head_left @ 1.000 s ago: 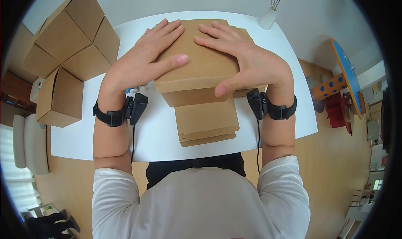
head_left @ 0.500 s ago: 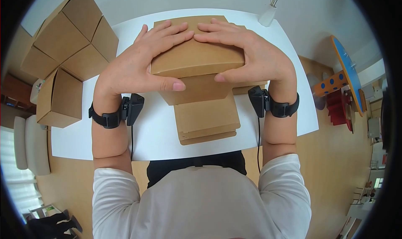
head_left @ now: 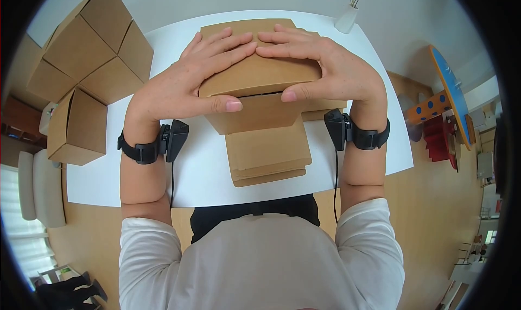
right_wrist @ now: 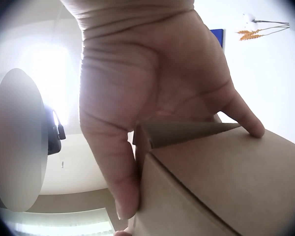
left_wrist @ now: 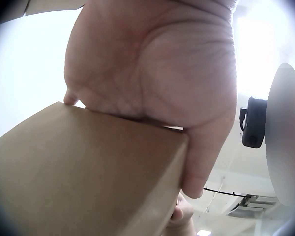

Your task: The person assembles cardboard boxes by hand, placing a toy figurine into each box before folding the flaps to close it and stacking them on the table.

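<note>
A brown cardboard box [head_left: 255, 114] stands on the white table, and its lid [head_left: 260, 74] lies over the top. A thin dark gap shows under the lid's front edge. My left hand [head_left: 192, 82] spreads its fingers over the lid's left side, its thumb along the front edge. My right hand [head_left: 336, 71] mirrors it on the right, thumb at the front edge. The fingertips of both hands nearly meet at the middle. In the right wrist view the lid's side [right_wrist: 191, 132] stands slightly raised from the box wall [right_wrist: 226, 172].
Flat folded cardboard [head_left: 268, 155] lies in front of the box, with more cardboard [head_left: 325, 109] to its right. Several box forms are stacked [head_left: 81, 55] at the left, a single box [head_left: 81, 128] nearer. A white vase [head_left: 345, 21] stands at the back right.
Both hands have drawn toward the front edge, thumbs now against it and fingertips closer together. The lid's front flap, hanging outside earlier, is no longer seen there.
</note>
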{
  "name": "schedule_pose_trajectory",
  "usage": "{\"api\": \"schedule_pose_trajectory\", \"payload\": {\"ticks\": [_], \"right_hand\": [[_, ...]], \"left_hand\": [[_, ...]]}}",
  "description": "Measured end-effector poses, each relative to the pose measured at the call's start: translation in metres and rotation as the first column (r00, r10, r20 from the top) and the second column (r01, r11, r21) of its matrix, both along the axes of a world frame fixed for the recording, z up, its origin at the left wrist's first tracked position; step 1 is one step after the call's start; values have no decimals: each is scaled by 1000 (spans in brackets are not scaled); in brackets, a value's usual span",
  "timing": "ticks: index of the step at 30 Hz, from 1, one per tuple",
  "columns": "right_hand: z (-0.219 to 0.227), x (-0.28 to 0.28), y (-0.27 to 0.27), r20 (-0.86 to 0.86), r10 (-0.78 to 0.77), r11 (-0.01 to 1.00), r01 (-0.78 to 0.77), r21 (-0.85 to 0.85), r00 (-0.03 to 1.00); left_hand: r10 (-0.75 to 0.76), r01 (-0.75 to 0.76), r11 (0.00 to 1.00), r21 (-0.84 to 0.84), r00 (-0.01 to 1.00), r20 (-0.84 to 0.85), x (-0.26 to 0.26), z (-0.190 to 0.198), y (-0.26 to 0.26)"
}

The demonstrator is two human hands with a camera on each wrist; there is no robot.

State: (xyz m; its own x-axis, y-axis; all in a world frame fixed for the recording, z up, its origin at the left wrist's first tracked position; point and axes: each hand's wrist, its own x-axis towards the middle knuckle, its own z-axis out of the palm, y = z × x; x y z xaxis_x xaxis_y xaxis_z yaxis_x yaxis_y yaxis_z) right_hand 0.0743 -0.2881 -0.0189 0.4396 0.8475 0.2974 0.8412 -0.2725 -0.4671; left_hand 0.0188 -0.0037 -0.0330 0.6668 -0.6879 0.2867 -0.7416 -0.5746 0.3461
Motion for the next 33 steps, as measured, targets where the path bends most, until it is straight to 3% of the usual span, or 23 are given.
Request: {"api": "schedule_pose_trajectory", "payload": {"ticks": [22, 33], "right_hand": [[-2, -11, 7, 1, -32, 999, 32, -38, 999], [-9, -16, 9, 46, -94, 992, 97, -75, 995]], "left_hand": [[41, -38, 998, 53, 998, -52, 0, 0, 5], [-36, 35, 999, -16, 997, -68, 7, -8, 10]]}}
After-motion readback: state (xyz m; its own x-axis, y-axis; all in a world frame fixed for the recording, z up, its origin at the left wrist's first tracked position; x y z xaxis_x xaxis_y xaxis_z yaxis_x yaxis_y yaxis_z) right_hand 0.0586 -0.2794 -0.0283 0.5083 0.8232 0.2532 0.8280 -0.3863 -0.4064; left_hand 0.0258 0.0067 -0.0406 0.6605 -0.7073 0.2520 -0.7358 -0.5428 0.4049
